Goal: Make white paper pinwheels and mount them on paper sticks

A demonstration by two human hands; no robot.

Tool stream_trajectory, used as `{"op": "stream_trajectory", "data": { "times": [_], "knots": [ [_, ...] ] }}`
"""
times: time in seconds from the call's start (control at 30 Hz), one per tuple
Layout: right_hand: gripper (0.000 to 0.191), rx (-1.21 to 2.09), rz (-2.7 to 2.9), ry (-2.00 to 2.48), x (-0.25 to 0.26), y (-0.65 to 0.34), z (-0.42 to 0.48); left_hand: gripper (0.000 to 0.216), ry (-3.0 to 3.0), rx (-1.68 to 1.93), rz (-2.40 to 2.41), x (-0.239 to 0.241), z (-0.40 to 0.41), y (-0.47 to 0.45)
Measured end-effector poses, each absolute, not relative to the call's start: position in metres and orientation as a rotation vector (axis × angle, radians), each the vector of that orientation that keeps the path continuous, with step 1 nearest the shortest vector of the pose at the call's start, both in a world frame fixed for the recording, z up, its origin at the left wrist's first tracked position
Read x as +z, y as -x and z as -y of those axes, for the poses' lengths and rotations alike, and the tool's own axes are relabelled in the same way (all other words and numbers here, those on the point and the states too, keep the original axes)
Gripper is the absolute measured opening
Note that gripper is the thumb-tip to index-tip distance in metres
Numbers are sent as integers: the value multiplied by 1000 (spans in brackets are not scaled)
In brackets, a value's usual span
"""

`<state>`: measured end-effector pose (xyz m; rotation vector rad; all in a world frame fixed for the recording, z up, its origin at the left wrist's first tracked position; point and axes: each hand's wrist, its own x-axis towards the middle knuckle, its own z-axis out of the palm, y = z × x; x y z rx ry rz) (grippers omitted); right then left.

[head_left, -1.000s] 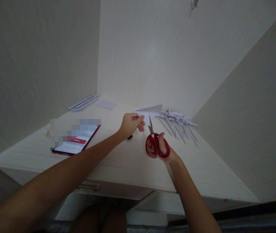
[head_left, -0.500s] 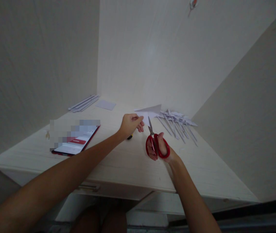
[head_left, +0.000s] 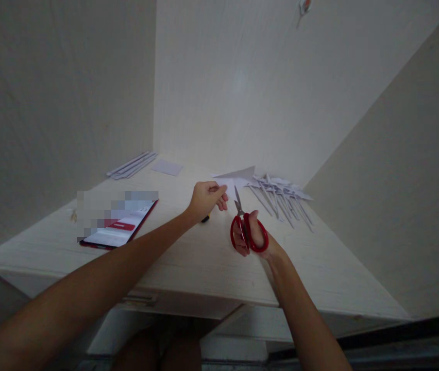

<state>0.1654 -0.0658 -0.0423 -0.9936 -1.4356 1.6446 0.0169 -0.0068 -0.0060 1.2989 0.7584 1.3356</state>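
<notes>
Frame centre: left hand pinches white paper; right hand grips red scissors, blades just beside paper, over worktop.

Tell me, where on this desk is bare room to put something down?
Bare wood lies right of the right hand and red scissors, up to the desk edge, and between the phone and the small sheet. Crowded: the white paper in the left hand and the pile of cut strips.

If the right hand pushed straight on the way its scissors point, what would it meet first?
Probably the paper pinched in the left hand: the scissors in the right hand point at its edge, though depth is unclear.
</notes>
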Motion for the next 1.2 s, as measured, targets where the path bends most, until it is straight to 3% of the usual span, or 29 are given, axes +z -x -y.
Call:
{"op": "stream_trajectory", "data": {
  "times": [1.2],
  "knots": [
    [68, 1554, 1466, 1150, -40, -163, 67, 30, -1309, 1350, -753, -11, 4, -19]
  ]
}}
